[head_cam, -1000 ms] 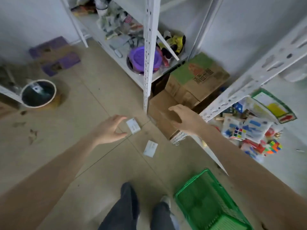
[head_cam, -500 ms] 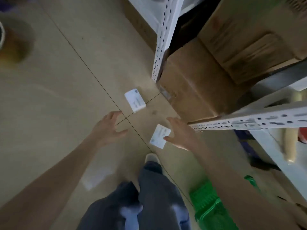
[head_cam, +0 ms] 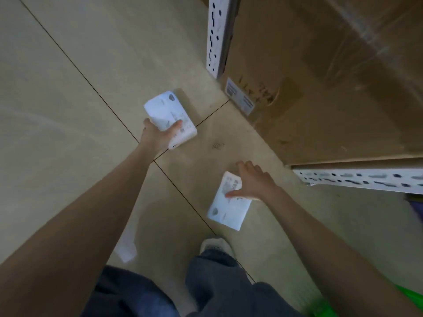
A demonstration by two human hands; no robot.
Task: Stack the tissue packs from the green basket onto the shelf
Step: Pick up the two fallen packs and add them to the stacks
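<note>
Both hands have dropped onto floor packs, green basket [head_cam: 412, 300] contents unseen.

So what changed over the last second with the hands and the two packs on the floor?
The left hand reached forward and now grips the far tissue pack. The right hand came down from the shelf frame onto the near tissue pack, thumb and fingers closing round its end. Both packs lie about where they were, near the cardboard box.
</note>
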